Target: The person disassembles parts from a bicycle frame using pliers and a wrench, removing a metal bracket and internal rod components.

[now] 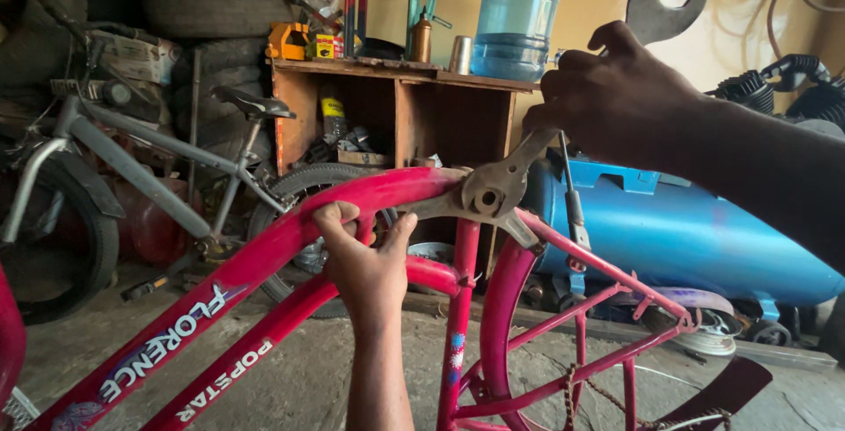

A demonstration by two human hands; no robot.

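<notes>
A red bicycle frame [264, 259] fills the foreground, its curved top tube running from lower left up to the seat cluster. My left hand [365, 255] grips that top tube from below, fingers wrapped over it. My right hand [616, 101] holds the shaft of a large steel wrench [656, 13], whose open jaw sticks up above my fist. The wrench's lower ring end [488, 195] sits on the bolt at the seat cluster. A second flat metal wrench [431, 206] lies along the tube toward my left hand.
A grey bicycle [132, 162] leans at the left under stacked tyres [216, 8]. Behind stand a wooden shelf [396, 114] with tools, a blue water bottle [519, 13], and a blue compressor tank [678, 228]. Concrete floor lies below.
</notes>
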